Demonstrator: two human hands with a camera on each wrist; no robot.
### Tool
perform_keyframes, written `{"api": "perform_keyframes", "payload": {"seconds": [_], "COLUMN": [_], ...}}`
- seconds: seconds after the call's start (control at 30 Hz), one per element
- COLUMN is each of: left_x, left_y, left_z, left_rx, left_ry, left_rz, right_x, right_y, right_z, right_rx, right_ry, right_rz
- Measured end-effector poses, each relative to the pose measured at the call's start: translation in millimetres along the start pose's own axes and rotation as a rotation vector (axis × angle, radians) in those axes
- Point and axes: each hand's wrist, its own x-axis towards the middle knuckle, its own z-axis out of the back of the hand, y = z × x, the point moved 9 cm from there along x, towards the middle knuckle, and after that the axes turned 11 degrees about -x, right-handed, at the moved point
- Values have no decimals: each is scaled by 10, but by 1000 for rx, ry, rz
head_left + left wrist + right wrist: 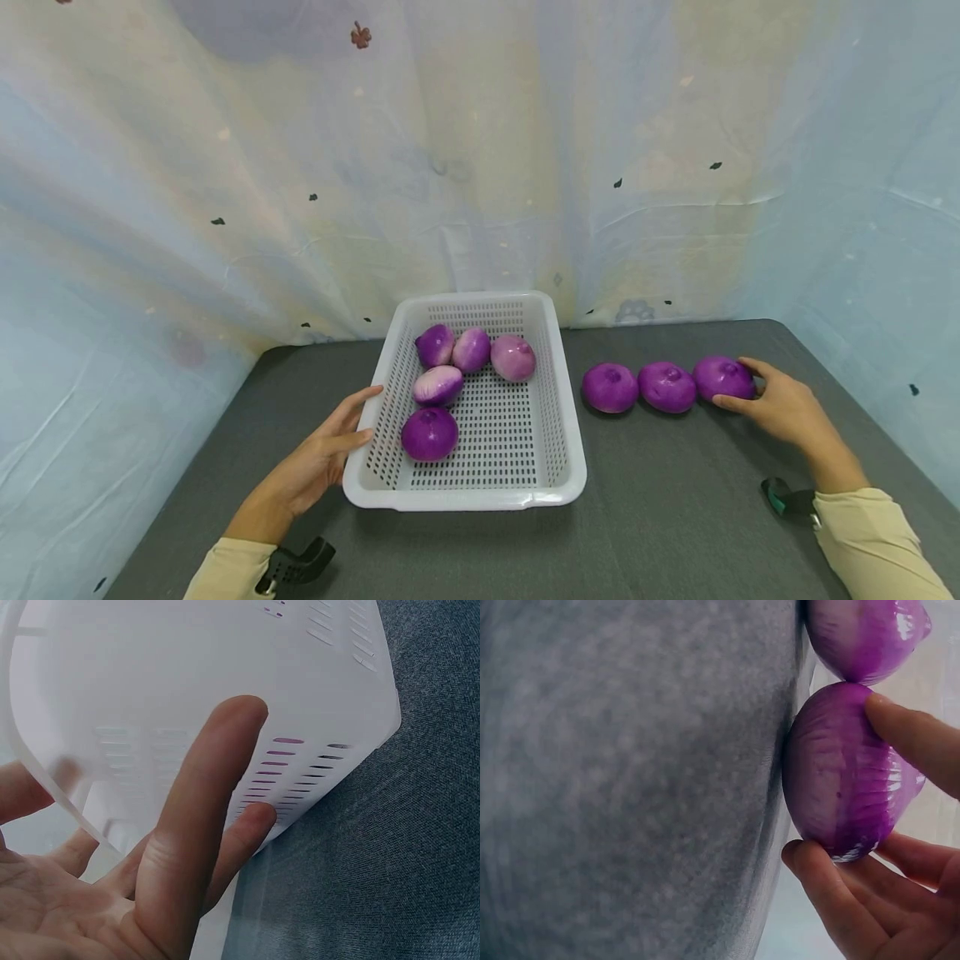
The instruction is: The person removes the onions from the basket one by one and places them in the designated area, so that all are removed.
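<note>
On the right, my right hand (783, 404) pinches the end onion (723, 378) of a row, thumb on one side and fingers on the other. This purple onion (847, 772) rests on the table against its neighbour (866, 637) in the right wrist view. Two more purple onions, one in the middle (667, 387) and one at the left end (610, 387), complete the row. My left hand (311, 467) touches the left side of a white plastic basket (566, 417), its fingers mostly straight along the outer wall (150, 667) and near the rim.
Several purple and pinkish onions lie in the basket, mostly in its left and back part, among them a dark purple one (430, 434) nearest me. The dark grey table (675, 517) ends at a patterned cloth curtain (480, 167) behind and at both sides.
</note>
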Motion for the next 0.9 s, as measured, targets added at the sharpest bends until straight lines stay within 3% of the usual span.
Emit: {"api": "perform_keyframes", "payload": {"seconds": [0.9], "left_x": [-10], "left_y": [-3], "left_z": [-11], "left_rx": [-17], "left_ry": [11], "left_rz": [5], "right_x": [-11], "right_y": [-20], "right_z": [-57], "right_rx": [30], "right_ry": [47], "right_rz": [-3]}}
